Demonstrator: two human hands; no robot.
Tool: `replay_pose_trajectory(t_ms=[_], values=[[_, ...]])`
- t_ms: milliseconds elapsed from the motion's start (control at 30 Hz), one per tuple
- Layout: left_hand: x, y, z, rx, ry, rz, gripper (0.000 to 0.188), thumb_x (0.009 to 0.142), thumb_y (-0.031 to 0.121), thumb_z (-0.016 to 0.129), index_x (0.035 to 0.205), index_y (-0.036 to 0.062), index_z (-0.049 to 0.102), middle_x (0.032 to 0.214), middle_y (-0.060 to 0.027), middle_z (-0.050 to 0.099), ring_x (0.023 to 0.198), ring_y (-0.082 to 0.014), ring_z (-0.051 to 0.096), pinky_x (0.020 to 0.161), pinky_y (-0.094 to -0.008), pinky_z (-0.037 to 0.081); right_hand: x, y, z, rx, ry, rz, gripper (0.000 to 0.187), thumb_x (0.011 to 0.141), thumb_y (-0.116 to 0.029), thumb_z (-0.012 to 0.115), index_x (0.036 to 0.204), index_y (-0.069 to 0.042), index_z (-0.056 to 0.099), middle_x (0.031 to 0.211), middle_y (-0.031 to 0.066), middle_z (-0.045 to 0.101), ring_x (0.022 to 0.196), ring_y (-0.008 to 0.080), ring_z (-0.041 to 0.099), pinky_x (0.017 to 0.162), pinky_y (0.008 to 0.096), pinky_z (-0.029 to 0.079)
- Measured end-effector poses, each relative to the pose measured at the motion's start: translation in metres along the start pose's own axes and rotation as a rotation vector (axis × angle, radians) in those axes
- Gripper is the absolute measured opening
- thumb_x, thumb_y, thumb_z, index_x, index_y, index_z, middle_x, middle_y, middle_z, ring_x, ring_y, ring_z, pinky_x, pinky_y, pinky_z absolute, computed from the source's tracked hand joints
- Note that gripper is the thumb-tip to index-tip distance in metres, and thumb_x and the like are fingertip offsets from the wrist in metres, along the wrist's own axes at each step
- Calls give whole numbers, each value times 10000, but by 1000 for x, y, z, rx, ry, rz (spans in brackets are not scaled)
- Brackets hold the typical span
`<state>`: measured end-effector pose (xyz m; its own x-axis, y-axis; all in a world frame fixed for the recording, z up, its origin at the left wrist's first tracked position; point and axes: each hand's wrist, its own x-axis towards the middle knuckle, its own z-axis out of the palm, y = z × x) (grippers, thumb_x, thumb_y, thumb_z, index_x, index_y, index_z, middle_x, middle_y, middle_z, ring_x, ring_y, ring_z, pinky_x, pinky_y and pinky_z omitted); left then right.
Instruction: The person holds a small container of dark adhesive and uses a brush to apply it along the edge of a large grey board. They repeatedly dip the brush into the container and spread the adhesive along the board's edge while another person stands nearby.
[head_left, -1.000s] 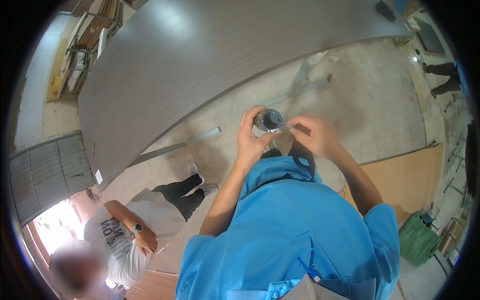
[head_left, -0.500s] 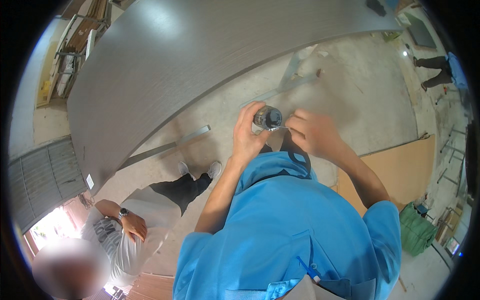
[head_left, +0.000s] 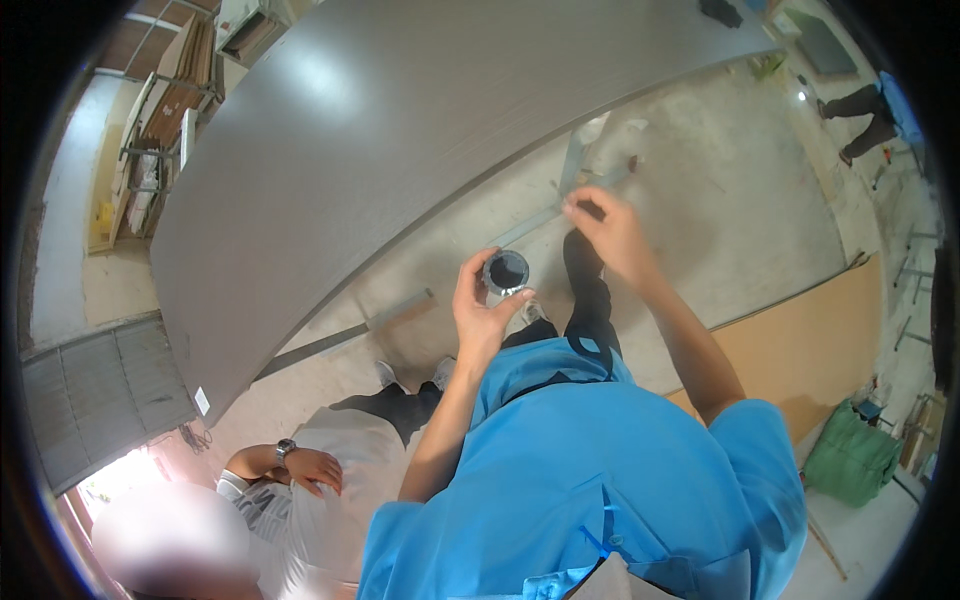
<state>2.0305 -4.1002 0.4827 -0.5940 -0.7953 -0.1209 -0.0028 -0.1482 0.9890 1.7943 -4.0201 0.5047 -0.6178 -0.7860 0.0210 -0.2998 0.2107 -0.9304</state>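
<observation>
Gripping the jar [head_left: 509,268] by its sides with the fingers of the left hand [head_left: 480,308], thumb on the near side. Tipping the mouth up toward the eyes, showing a round rim and a dark inside. Keeping the jar in the air in front of the body, over the floor [head_left: 740,215], well apart from the tabletop [head_left: 400,120].

Raising the right hand [head_left: 606,228] to the right of the jar and farther out, apart from it. Curling those fingers, drawing thumb and index close together; too small to tell whether pinching anything.

Wearing a blue shirt [head_left: 600,450] and dark trousers [head_left: 590,298]. Seeing the tabletop slanting across the far side, grey, bearing a white label [head_left: 202,402] near its left corner and a dark item [head_left: 720,12] at the far right. Spotting a metal bar [head_left: 345,338] below its near edge.

Noting a co-worker [head_left: 345,450] at lower left, wearing a white shirt and a watch [head_left: 285,452]. Noting another person [head_left: 866,108] at far right, a cardboard sheet [head_left: 800,330] on the right side and, just beside it, a green bundle [head_left: 850,455].
</observation>
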Motion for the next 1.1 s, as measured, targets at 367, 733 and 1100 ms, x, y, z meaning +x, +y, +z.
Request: replay_pose_trajectory(t_ms=[367,733,1100], values=[[-30,28,-8,5,-54,-23,745,774,-80,920,1434,32,593,1384,-73,622,1276,-194,615,1132,-352,477,54,61,86,44,234,-129,172,964,-155,783,1080,-30,761,1011,129,760,897,298,738,794,388,559],[-41,32,6,29,-72,3,771,758,-71,932,1444,39,599,1388,-74,610,1289,-196,607,1136,-346,470,52,64,110,52,173,-142,159,953,-166,784,1059,-49,761,1009,122,756,904,324,731,803,416,561],[-39,35,18,82,-105,-18,769,765,-22,956,1444,41,601,1405,-69,616,1266,-170,611,1099,-329,490,54,69,109,62,182,-162,159,953,-169,782,1053,-46,765,1009,129,751,903,321,733,803,411,565]])
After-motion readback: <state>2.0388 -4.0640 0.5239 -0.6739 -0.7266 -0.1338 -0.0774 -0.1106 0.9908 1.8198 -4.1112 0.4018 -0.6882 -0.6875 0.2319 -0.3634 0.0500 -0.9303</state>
